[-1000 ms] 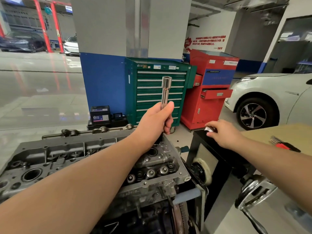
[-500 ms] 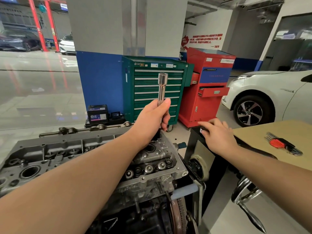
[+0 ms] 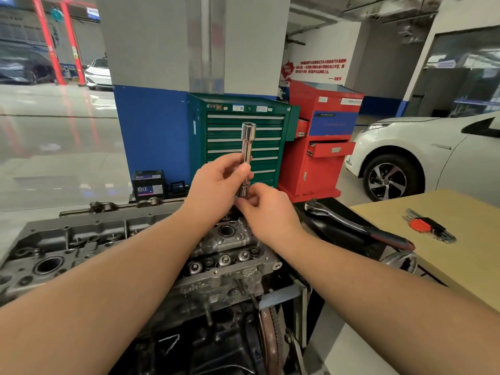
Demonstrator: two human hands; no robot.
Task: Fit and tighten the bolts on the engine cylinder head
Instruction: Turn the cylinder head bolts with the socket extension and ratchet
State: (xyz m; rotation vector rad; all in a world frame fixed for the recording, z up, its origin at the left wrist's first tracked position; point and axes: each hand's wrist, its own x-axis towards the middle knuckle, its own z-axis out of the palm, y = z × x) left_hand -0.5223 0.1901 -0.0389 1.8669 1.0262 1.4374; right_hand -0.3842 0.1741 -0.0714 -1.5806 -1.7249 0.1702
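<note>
Head view: your left hand (image 3: pixel 216 185) grips a long socket (image 3: pixel 246 158) upright above the cylinder head (image 3: pixel 224 255), while your right hand (image 3: pixel 266 209) pinches its lower end. A ratchet (image 3: pixel 357 226) lies to the right, near the hex keys (image 3: pixel 424 226) on the table (image 3: pixel 460 266).

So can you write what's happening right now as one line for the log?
left hand: holds socket tube upright | right hand: pinches tube's bottom end | ratchet: lying unused | engine head: below hands
</note>
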